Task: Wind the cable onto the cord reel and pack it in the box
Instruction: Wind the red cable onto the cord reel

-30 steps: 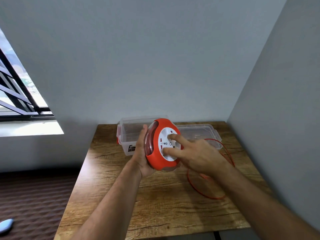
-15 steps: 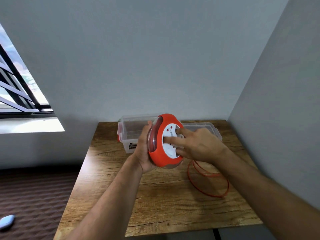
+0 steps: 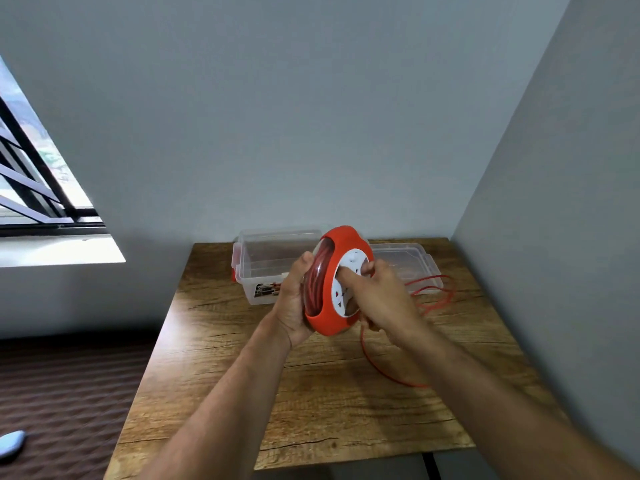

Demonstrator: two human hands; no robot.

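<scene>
my reel (image 3: pixel 329 323): glossy orange plastic, white face | cable (image 3: pixel 388 370): smooth red sheath | box (image 3: pixel 273 251): clear shiny plastic | lid (image 3: pixel 412 258): same | table (image 3: pixel 346 410): matt grainy wood | floor (image 3: pixel 62 393): ribbed brown

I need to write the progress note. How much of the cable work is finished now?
Partly done: red coils already fill the cord reel. In hand: the left hand grips it while the right hand works its white face. Left: loose cable lies on the table, and the clear box holds no reel.
</scene>
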